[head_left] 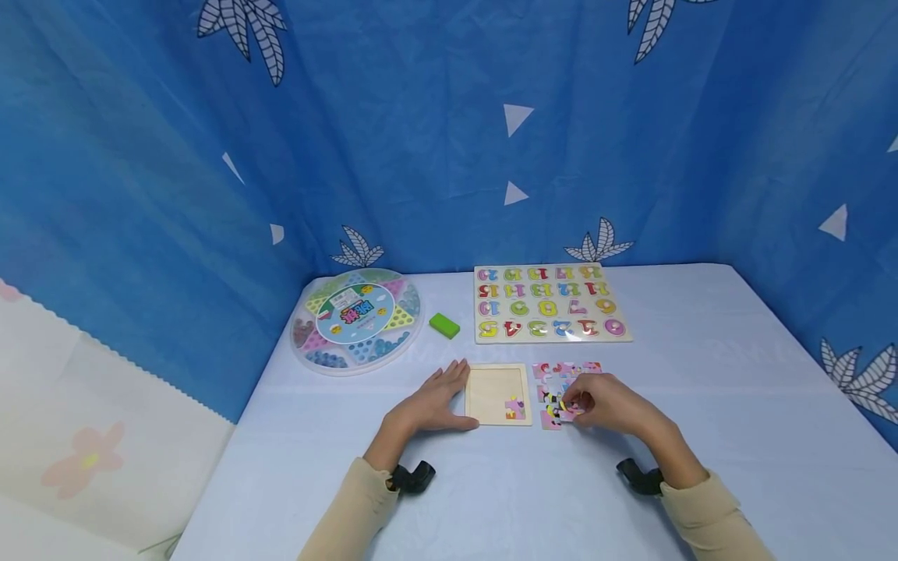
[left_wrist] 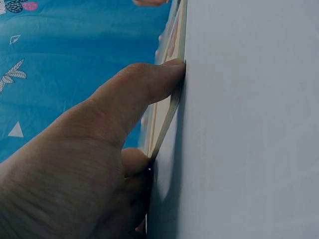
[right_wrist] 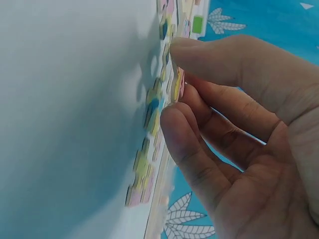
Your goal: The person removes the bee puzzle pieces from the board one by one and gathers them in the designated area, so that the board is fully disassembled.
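In the head view my left hand (head_left: pixel 436 401) lies along the left side of a small wooden puzzle tray (head_left: pixel 494 365), fingers extended. In the left wrist view its thumb (left_wrist: pixel 167 77) presses on the tray's near edge. One pink-and-yellow puzzle piece sits in the tray's lower right corner. My right hand (head_left: pixel 609 401) pinches a puzzle piece (right_wrist: pixel 178 84) between thumb and fingertips, partly hidden by them. Several loose cartoon puzzle pieces (head_left: pixel 549 419) lie under and around that hand, to the right of the tray.
Behind the tray lies a wooden number-puzzle board (head_left: pixel 519 315). A green block (head_left: pixel 444 326) is left of it, beside a round game board with coloured marbles (head_left: pixel 361 314). A blue patterned curtain (head_left: pixel 435 156) hangs behind the white table (head_left: pixel 533 499).
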A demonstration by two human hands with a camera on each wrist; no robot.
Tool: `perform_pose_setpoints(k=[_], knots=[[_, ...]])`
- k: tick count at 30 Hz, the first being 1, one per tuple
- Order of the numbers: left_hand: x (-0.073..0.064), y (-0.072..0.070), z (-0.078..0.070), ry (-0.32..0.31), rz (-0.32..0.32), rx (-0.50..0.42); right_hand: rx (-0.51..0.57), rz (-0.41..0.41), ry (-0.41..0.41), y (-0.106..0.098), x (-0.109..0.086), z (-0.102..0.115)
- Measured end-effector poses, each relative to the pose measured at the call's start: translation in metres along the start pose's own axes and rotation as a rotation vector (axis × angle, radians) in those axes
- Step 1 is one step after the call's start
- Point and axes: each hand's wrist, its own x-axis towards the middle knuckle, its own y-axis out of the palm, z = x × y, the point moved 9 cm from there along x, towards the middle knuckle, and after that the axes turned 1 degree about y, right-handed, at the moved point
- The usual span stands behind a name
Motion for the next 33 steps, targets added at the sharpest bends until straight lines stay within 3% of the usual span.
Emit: perform_pose_setpoints(k=[11, 21, 33], knots=[[0.0, 0.002, 0.001, -0.014, 0.004, -0.023, 0.004, 0.013, 0.035, 0.0, -0.008, -0.013], [0.0, 0.001, 0.002, -0.008, -0.002, 0.001, 0.043, 0.037, 0.03, 0.002, -0.011, -0.014], [0.001, 0.0, 0.001, -0.007, 0.003, 0.006, 0.018, 0.031, 0.056, 0.005, -0.009, -0.014]])
